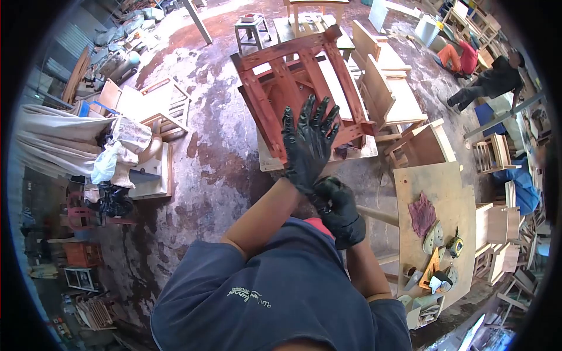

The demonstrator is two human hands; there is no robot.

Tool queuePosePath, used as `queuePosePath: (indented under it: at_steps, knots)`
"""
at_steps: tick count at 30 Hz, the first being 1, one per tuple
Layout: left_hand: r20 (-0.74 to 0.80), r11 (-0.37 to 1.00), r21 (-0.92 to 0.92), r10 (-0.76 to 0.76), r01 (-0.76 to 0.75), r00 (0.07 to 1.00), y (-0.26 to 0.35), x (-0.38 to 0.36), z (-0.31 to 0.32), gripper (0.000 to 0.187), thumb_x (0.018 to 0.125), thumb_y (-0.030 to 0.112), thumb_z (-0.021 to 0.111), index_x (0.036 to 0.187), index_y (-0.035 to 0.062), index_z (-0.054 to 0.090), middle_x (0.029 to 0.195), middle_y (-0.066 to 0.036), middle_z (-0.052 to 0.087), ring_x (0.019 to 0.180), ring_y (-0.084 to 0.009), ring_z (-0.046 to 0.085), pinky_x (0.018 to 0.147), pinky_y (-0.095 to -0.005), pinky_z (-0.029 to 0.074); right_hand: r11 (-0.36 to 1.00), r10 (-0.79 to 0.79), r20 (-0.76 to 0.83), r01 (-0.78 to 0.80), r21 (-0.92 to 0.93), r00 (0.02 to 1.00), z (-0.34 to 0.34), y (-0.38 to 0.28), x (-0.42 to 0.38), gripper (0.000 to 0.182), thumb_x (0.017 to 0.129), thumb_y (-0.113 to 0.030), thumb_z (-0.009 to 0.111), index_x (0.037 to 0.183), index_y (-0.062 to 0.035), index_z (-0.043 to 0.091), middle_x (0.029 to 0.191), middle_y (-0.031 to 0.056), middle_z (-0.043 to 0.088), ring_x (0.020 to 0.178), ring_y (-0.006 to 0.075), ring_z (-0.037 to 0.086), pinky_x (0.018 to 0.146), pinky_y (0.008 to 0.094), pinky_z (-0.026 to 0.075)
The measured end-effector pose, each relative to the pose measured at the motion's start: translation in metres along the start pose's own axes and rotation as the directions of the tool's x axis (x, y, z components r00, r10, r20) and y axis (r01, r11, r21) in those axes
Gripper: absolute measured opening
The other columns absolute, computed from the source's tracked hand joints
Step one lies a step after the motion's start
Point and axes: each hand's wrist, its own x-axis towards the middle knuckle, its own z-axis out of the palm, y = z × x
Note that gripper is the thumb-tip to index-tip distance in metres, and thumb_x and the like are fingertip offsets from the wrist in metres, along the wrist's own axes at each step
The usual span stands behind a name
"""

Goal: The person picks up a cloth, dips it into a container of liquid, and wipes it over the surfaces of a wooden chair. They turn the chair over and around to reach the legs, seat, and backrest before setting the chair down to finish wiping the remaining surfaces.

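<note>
My left hand (pixel 310 137), in a black rubber glove, is held up with its fingers spread and holds nothing. Against its wrist, my right hand (pixel 339 213) is closed, also black-gloved, with its fingers pinching the lower edge of the left glove. Just beyond both hands, a red-brown stained wooden chair (pixel 304 55) lies tipped over on a pale work table (pixel 270 159). A small dark cloth or item (pixel 346 151) sits on that table beside the chair, partly hidden by my fingers.
At right, a wooden table (pixel 433 181) bears a maroon rag (pixel 422 214), a tape measure (pixel 455 243) and an orange set square (pixel 430 268). Unfinished chairs (pixel 380 96) line the right side. Two people (pixel 494 82) are at the far right. A draped cloth (pixel 58 137) hangs at left.
</note>
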Motion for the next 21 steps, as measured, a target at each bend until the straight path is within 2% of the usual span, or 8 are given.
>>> queuePosePath:
  at_steps: [4,5,8,11,13,16,18,21]
  knots:
    - [-0.072,0.992,0.099,-0.076,0.083,0.995,0.073,-0.022,-0.017,0.066,0.098,0.058,0.043,0.149,0.0161,0.041,0.152,-0.007,0.043,0.14,-0.0257,0.041,0.116,-0.043,0.027,0.971,-0.15,0.302,0.082,0.225,0.942,0.06,-0.019,0.032,0.021,0.084,-0.008,0.07,0.105,-0.0047,0.069,0.099,0.0156,0.066,0.088,0.0324,0.064,0.079,0.0401,0.051]
    - [-0.116,0.992,0.115,-0.031,0.045,0.993,0.093,-0.026,-0.025,0.065,0.099,0.058,0.041,0.148,0.0155,0.044,0.153,-0.006,0.042,0.14,-0.0244,0.041,0.117,-0.0425,0.026,0.959,-0.191,0.363,0.094,0.267,0.912,0.073,-0.019,0.039,0.023,0.084,-0.008,0.07,0.107,-0.0047,0.069,0.101,0.0162,0.066,0.091,0.0328,0.064,0.081,0.0404,0.051]
    - [-0.14,0.98,0.164,0.137,-0.114,0.981,0.157,-0.026,-0.057,0.064,0.1,0.058,0.039,0.149,0.0157,0.044,0.154,-0.005,0.042,0.14,-0.0228,0.041,0.116,-0.0429,0.026,0.983,-0.177,0.452,0.178,0.041,0.874,0.102,-0.017,0.066,0.027,0.086,-0.011,0.069,0.112,-0.0057,0.069,0.107,0.0159,0.065,0.092,0.0319,0.065,0.082,0.0401,0.051]
    - [-0.158,0.954,0.251,0.207,-0.163,0.966,0.224,-0.027,-0.096,0.065,0.101,0.057,0.037,0.149,0.0137,0.044,0.149,-0.006,0.048,0.139,-0.0225,0.043,0.116,-0.0402,0.026,0.998,-0.031,0.347,0.045,-0.031,0.937,0.11,-0.031,0.102,0.03,0.08,-0.014,0.072,0.109,-0.0078,0.071,0.101,0.0145,0.068,0.095,0.0335,0.066,0.084,0.0407,0.052]
    - [-0.158,0.908,0.373,0.265,-0.191,0.951,0.264,-0.033,-0.136,0.065,0.102,0.056,0.035,0.149,0.0123,0.044,0.146,-0.007,0.052,0.138,-0.0208,0.044,0.118,-0.0377,0.022,0.962,-0.053,0.127,0.085,-0.26,0.991,0.119,0.005,0.105,0.03,0.082,-0.017,0.072,0.111,-0.009,0.071,0.099,0.0123,0.069,0.093,0.0315,0.068,0.082,0.0403,0.053]
    - [-0.344,0.803,0.594,0.308,-0.049,0.887,0.294,-0.064,-0.217,0.064,0.102,0.055,0.033,0.148,0.0121,0.044,0.148,-0.006,0.051,0.139,-0.0186,0.043,0.119,-0.0375,0.02,0.943,0.188,0.053,-0.165,-0.289,0.981,0.098,0.034,0.106,0.026,0.087,-0.02,0.07,0.111,-0.0085,0.071,0.099,0.0121,0.07,0.089,0.0287,0.069,0.08,0.0379,0.054]
    - [-0.49,0.736,0.649,0.207,0.195,0.847,0.305,-0.099,-0.281,0.07,0.1,0.06,0.033,0.149,0.0095,0.04,0.155,-0.012,0.04,0.144,-0.031,0.036,0.121,-0.0464,0.022,0.926,0.248,-0.021,-0.244,-0.29,0.968,0.08,0.057,0.105,0.024,0.089,-0.02,0.069,0.11,-0.0079,0.072,0.098,0.0125,0.07,0.088,0.0279,0.069,0.079,0.0366,0.054]
    - [-0.781,0.908,0.326,0.101,0.263,0.617,0.291,-0.171,-0.367,0.084,0.093,0.075,0.023,0.151,0.0167,0.037,0.158,-0.013,0.034,0.148,-0.0323,0.028,0.12,-0.0611,0.011,0.915,0.227,-0.102,-0.248,-0.318,0.969,0.056,0.087,0.111,0.02,0.09,-0.016,0.068,0.108,-0.0066,0.072,0.098,0.0136,0.07,0.087,0.0273,0.069,0.077,0.0353,0.053]
